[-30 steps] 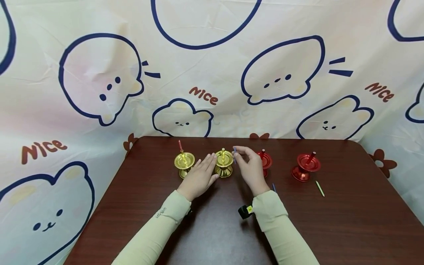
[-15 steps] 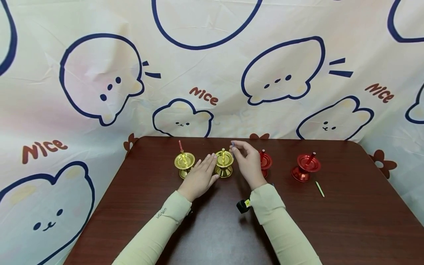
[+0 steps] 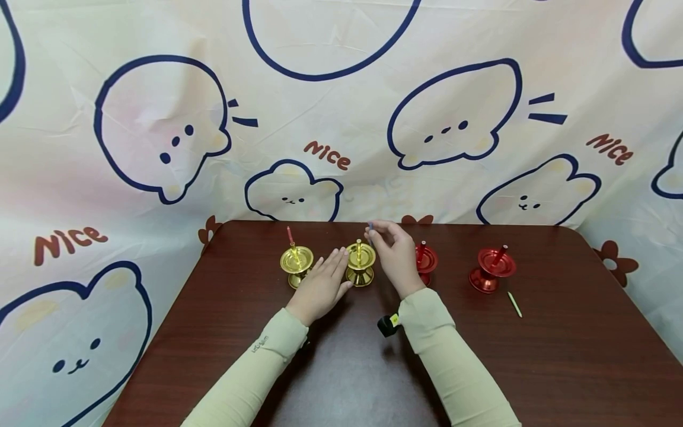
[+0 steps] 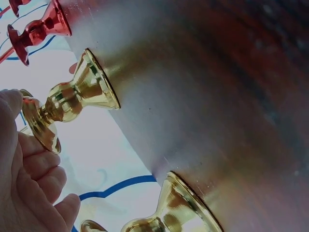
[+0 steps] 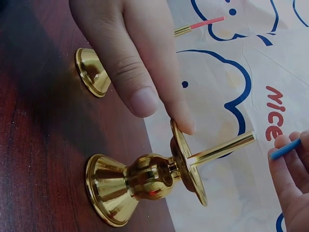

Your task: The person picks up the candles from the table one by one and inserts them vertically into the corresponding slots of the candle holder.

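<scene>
My left hand (image 3: 320,287) lies with fingers extended, its fingertips at the left dish rim of a gold candle holder (image 3: 360,274). In the right wrist view its forefinger touches that rim, the thumb held apart from it. The gold holder stands upright on the table, a bare tube (image 5: 224,149) rising from its dish. My right hand (image 3: 399,261) pinches a thin blue candle (image 5: 286,149) between thumb and fingers, just right of the tube and a little above its top. In the head view most of the candle is behind the fingertips.
Left of the hands stands another gold candle holder (image 3: 296,261) bearing a red candle (image 3: 290,234). Two red candle holders (image 3: 491,270) stand on the right, one partly behind my right hand. A green candle (image 3: 514,304) lies on the dark wooden table (image 3: 341,379).
My right hand has moved left and upward with the blue candle, toward the gold tube. A second blue candle on the table is now hidden behind the right arm. My left hand stays put.
</scene>
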The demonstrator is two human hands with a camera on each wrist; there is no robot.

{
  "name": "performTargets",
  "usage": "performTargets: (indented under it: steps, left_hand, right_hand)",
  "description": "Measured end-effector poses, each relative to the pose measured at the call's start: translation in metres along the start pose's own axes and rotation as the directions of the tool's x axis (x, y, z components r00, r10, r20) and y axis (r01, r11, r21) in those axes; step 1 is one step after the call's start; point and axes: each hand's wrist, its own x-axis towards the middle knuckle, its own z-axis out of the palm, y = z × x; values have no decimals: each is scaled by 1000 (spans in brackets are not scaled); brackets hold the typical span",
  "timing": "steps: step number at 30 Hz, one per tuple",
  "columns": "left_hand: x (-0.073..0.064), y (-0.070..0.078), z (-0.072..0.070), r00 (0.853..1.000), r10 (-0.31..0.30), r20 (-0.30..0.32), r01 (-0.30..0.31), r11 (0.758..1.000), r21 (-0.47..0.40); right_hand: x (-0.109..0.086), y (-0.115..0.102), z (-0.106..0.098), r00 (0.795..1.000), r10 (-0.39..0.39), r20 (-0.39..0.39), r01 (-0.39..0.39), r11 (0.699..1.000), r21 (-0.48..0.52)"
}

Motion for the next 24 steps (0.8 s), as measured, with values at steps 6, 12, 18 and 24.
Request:
performTargets:
  steps: [6, 12, 18, 24]
  left_hand:
    - [0, 1, 0, 1000, -6, 1, 6, 1000, 0]
    - [0, 1, 1, 1000, -13, 9, 13, 1000, 19]
    - [0, 1, 2, 1000, -19, 1, 19, 1000, 12]
    - [0, 1, 3, 1000, -22, 1, 22, 1000, 15]
  right_hand:
    - [2, 1, 2, 1000, 5, -5, -5, 1000, 1]
    - [4, 2, 5, 1000, 16, -4, -15, 1000, 25]
    - [8, 4, 8, 1000, -1, 5, 1, 999, 53]
    - [11, 5, 8, 1000, -21, 8, 21, 998, 62]
